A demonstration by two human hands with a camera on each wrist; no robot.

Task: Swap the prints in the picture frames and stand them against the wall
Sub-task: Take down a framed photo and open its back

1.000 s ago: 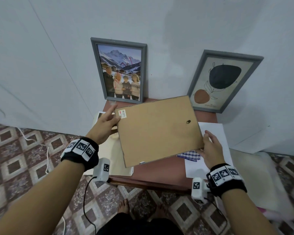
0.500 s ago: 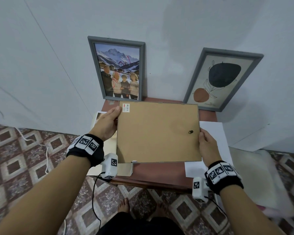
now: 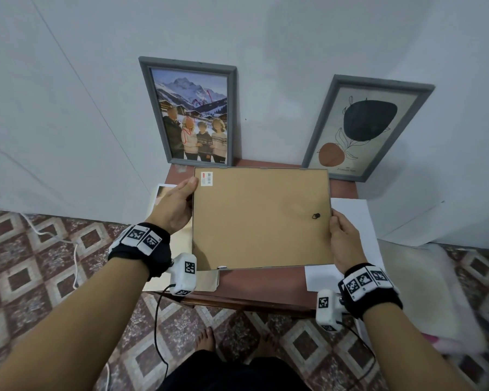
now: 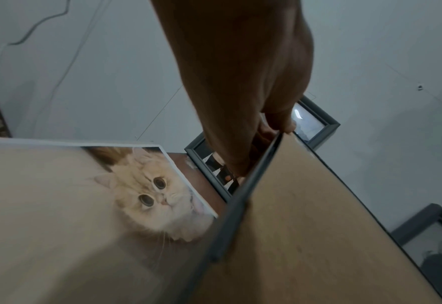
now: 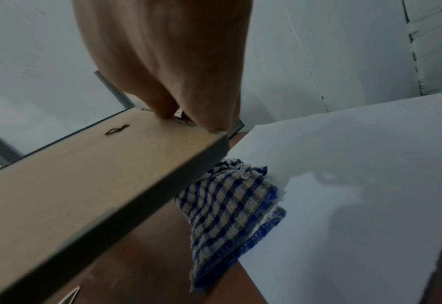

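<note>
Frame (image 3: 261, 218), backing up, long axis left-right; left hand (image 3: 175, 206) and right hand (image 3: 343, 238) grip its ends; wall (image 3: 266, 38) beyond.

Black wristbands (image 3: 139, 247) with checkered marker tiles, white camera pods (image 3: 184, 273) on black cables, bare forearms.

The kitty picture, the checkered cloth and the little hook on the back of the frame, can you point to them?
kitty picture (image 4: 149, 191), left wrist view, on the cat's face.
checkered cloth (image 5: 230, 207), right wrist view, on its middle fold.
little hook (image 3: 316, 216), head view, on the metal hanger.
</note>
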